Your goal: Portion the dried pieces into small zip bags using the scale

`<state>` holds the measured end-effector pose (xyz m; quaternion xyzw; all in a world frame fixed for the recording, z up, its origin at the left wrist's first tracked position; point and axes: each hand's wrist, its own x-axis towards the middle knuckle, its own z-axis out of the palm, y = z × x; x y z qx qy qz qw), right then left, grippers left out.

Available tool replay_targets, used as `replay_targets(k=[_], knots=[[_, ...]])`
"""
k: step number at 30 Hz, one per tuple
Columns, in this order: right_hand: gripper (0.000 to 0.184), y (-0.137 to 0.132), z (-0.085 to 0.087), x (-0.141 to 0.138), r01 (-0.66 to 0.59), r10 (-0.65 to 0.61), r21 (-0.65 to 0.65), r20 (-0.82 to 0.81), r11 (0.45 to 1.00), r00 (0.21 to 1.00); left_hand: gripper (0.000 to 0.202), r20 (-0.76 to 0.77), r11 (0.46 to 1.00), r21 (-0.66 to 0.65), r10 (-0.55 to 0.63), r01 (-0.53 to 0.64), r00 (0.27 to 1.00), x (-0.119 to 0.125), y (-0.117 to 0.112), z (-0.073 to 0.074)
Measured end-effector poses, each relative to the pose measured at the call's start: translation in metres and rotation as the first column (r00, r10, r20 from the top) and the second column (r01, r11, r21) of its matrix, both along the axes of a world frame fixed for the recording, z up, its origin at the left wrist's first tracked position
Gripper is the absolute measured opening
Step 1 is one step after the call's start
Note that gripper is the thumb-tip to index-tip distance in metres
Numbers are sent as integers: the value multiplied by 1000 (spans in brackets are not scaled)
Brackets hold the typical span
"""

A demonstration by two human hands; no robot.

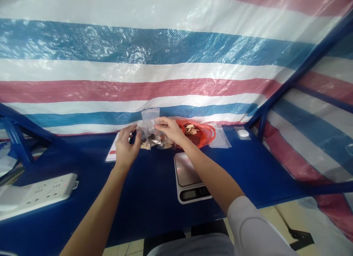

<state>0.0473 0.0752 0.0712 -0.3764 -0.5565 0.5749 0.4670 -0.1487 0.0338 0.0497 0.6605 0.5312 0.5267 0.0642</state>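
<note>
My right hand pinches the upper part of a transparent zip bag, which holds brown dried slices low down. My left hand is raised at the bag's left side, with a small dark object by its fingers; I cannot tell what that object is or whether the hand grips it. Just right of my right hand, an orange-red plastic bag lies open with similar dried slices inside. Below my right forearm stands a digital kitchen scale with nothing on its steel platform.
Flat transparent bags lie right of the red bag, and a small white round object sits farther right. A white board lies under my left hand's side. A white power strip rests at left on the blue table, backed by a striped tarpaulin wall on blue framing.
</note>
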Motion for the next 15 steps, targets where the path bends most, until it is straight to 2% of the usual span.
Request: replay_targets(k=[3, 6, 12, 15], knots=[[28, 14, 1, -12, -56, 56, -35, 2, 998, 998, 38, -278, 991, 101, -61, 92, 959, -4, 1, -3], [28, 24, -1, -21, -97, 96, -75, -11, 992, 995, 44, -442, 979, 77, -138, 191, 887, -9, 7, -11], [18, 35, 0, -27, -56, 78, -185, 116, 981, 990, 49, -568, 958, 29, -220, 287, 793, -24, 26, -37], [7, 36, 3, -22, -36, 57, -105, 205, 994, 977, 44, -574, 957, -3, -239, 289, 783, -28, 32, -45]])
